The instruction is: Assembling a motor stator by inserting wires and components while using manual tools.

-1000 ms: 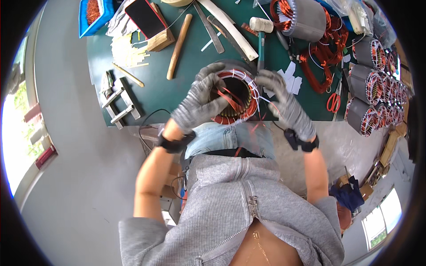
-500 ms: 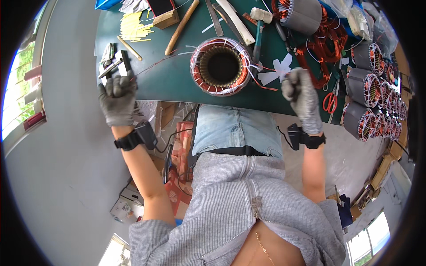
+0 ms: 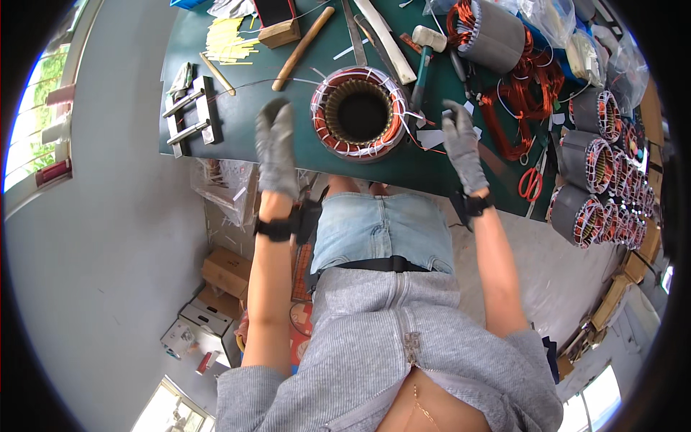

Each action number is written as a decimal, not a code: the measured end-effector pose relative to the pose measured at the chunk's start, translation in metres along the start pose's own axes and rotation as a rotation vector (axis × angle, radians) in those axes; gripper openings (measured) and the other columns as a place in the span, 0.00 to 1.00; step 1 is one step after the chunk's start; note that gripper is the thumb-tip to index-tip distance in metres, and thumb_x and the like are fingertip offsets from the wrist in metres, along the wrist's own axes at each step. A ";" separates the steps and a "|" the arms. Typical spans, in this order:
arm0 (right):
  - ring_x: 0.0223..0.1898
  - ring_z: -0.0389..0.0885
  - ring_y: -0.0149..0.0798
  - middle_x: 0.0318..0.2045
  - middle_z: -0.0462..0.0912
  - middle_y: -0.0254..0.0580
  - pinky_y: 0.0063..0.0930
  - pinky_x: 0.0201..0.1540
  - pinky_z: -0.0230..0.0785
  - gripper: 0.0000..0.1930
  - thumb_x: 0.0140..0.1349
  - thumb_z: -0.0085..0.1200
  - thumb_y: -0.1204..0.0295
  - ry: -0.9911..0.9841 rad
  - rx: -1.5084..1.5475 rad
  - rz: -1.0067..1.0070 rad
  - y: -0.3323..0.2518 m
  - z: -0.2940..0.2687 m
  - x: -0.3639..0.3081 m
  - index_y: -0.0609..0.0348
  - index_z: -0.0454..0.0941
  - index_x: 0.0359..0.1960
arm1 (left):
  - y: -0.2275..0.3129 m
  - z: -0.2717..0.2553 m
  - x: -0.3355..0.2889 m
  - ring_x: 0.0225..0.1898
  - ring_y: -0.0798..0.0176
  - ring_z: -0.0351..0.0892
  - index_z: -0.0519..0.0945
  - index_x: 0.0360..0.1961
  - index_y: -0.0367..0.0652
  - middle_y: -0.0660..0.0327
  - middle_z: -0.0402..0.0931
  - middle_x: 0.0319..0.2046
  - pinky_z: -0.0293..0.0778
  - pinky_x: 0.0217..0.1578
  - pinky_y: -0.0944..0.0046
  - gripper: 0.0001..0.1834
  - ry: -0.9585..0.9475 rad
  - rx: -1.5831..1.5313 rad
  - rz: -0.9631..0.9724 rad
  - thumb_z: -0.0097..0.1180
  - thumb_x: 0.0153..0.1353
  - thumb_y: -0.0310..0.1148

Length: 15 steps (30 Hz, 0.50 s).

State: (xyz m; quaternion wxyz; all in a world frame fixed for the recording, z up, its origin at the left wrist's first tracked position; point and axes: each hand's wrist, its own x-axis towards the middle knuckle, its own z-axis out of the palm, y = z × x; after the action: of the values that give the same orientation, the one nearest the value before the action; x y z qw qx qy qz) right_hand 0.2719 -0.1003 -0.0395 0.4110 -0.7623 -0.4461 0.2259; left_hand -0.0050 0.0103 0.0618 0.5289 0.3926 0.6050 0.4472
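Copper windings are showing around the bore of the stator (image 3: 358, 111) that is lying flat near the front edge of the green table (image 3: 216, 147), its opening facing up at me and white lacing running round its rim. I am seeing my left hand (image 3: 276, 147), in a grey glove, hovering just left of the stator with the fingers stretched out and holding nothing. My right hand (image 3: 463, 147), gloved the same way, is hanging just right of the stator, fingers loosely extended; something small and pale is sitting at the fingertips, but I cannot tell whether they are pinching it. Neither hand is touching the stator. White paper slips (image 3: 432, 137) are lying between the stator and my right hand. Behind the stator a mallet (image 3: 425, 50) and a wooden stick (image 3: 302, 49) are resting on the table, and a metal frame (image 3: 188, 115) is lying well to the left. Red-handled scissors (image 3: 531, 183) are sitting near the right edge, beside a row of wound stators (image 3: 590, 165).
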 end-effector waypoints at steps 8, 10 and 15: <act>0.45 0.72 0.51 0.42 0.74 0.51 0.37 0.50 0.66 0.13 0.60 0.44 0.73 0.005 -0.096 -0.545 -0.080 0.023 0.088 0.55 0.71 0.47 | -0.016 0.050 0.052 0.31 0.64 0.77 0.75 0.40 0.38 0.59 0.78 0.28 0.75 0.33 0.63 0.13 -0.162 -0.261 -0.204 0.55 0.60 0.37; 0.45 0.72 0.49 0.43 0.74 0.48 0.35 0.50 0.66 0.14 0.61 0.43 0.75 -0.066 -0.183 -0.995 -0.110 0.013 0.118 0.55 0.71 0.49 | -0.022 0.050 0.053 0.32 0.64 0.75 0.75 0.38 0.40 0.60 0.76 0.29 0.73 0.35 0.64 0.11 -0.157 -0.267 -0.203 0.52 0.60 0.36; 0.54 0.72 0.44 0.50 0.73 0.56 0.29 0.54 0.66 0.20 0.65 0.43 0.71 -0.367 -0.172 -1.077 -0.194 0.022 0.149 0.70 0.64 0.56 | -0.032 0.049 0.055 0.28 0.64 0.77 0.74 0.36 0.43 0.60 0.77 0.30 0.76 0.29 0.67 0.06 -0.031 -0.288 -0.089 0.51 0.60 0.32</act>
State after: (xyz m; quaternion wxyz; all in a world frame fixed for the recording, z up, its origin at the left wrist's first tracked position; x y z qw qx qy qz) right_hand 0.2348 0.0890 0.1117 0.3203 -0.4064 -0.8523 0.0762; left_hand 0.0360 0.0596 0.0133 0.6084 0.2921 0.5433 0.4994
